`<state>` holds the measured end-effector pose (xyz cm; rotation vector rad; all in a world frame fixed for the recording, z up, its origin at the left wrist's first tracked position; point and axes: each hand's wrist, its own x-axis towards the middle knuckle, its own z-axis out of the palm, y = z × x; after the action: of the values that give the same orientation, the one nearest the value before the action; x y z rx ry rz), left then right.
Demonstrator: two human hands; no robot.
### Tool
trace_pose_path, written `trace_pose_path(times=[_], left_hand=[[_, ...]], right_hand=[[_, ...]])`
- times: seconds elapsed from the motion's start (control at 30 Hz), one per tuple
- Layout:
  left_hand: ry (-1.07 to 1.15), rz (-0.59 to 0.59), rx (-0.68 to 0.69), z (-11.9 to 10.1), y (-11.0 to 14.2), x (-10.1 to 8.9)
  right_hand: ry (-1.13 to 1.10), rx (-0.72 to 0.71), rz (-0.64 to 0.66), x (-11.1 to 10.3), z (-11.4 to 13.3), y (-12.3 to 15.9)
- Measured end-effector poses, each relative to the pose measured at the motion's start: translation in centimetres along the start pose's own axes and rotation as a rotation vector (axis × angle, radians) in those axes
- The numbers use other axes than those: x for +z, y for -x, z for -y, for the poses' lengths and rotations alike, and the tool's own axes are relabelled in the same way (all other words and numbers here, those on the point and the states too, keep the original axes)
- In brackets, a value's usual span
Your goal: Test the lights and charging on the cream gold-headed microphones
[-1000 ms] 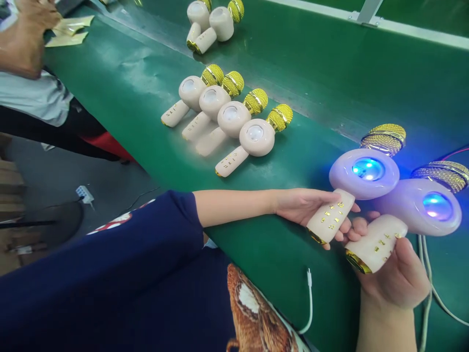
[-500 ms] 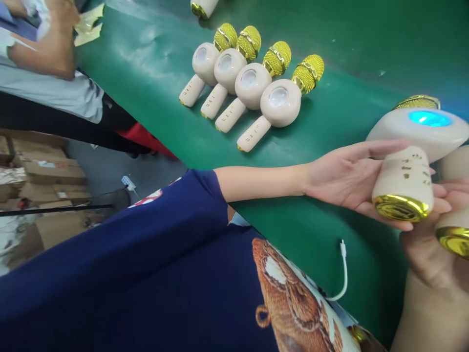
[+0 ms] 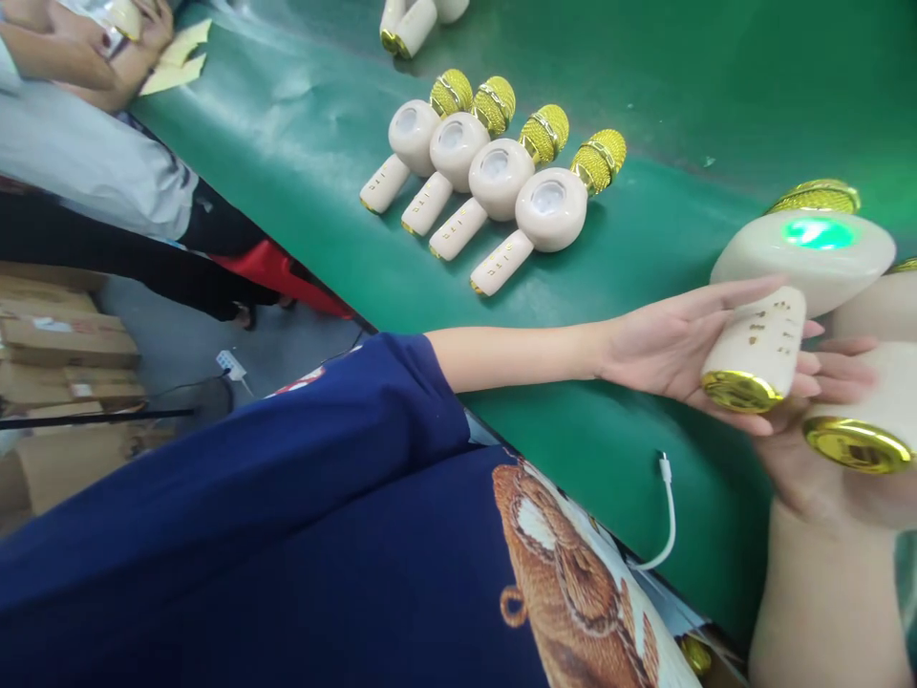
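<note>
At the right, my left hand [image 3: 663,339] is wrapped round the handle of a cream karaoke microphone [image 3: 756,349]. It has a gold base, a gold mesh head and a green glowing light on its round body. Close beside it, my right hand [image 3: 802,478] holds a second cream microphone [image 3: 881,382] with a gold base, partly cut off by the picture's edge. Its fingers reach toward the first handle; I cannot tell whether they touch it. Several unlit microphones [image 3: 550,208] lie in a slanted row on the green table [image 3: 573,363], beyond my left forearm.
A white cable [image 3: 670,516] sticks up near the table's edge. More microphones [image 3: 415,29] lie at the far top. At upper left, a co-worker's hands [image 3: 143,48] are by yellowish paper [image 3: 179,62]. Cardboard boxes [image 3: 68,334] and a power strip [image 3: 230,365] are on the floor.
The light on the microphone in my left hand has turned from blue to green. Both held microphones have shifted slightly left in view. The co-worker's hands have moved, showing a pale object.
</note>
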<state>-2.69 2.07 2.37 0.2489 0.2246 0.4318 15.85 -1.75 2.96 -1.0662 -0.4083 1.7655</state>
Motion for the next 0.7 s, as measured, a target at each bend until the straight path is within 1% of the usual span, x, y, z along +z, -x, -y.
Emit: trace_pose_path(times=[0.03, 0.1, 0.17, 0.2, 0.27, 0.33, 0.4, 0.5, 0.6, 0.7], left_hand=[[-0.032, -0.015, 0.018, 0.2, 0.0, -0.4], [-0.11, -0.095, 0.105, 0.5, -0.2, -1.5], [-0.152, -0.182, 0.177, 0.5, -0.5, -2.6], [-0.141, -0.207, 0.192, 0.3, -0.7, -3.1], [-0.072, -0.199, 0.187, -0.2, -0.9, -3.9], [-0.019, -0.151, 0.178, -0.5, -0.6, -4.2], [-0.036, -0.109, 0.18, -0.6, 0.3, -3.9], [-0.176, -0.075, 0.192, 0.1, 2.7, -2.7], [-0.327, -0.04, 0.246, 1.3, 5.5, -1.4], [-0.393, -0.031, 0.3, 2.8, 7.6, -0.5]], right_hand=[[-0.013, 0.003, 0.074, 0.2, 0.0, 0.0], [-0.006, 0.013, 0.182, 0.4, -0.2, -0.2], [0.036, 0.033, 0.202, 0.2, -0.4, -0.3], [0.055, 0.042, 0.212, 0.1, -0.6, -0.4], [0.081, 0.066, 0.254, -0.2, -0.8, -0.4], [0.103, 0.069, 0.305, -0.5, -0.9, -0.4], [0.134, 0.047, 0.336, -0.7, -0.9, -0.2], [0.141, 0.029, 0.3, -0.8, -0.7, -0.2], [0.105, 0.061, 0.244, -0.8, -0.5, -0.2], [0.105, 0.084, 0.222, -0.7, -0.4, -0.3]])
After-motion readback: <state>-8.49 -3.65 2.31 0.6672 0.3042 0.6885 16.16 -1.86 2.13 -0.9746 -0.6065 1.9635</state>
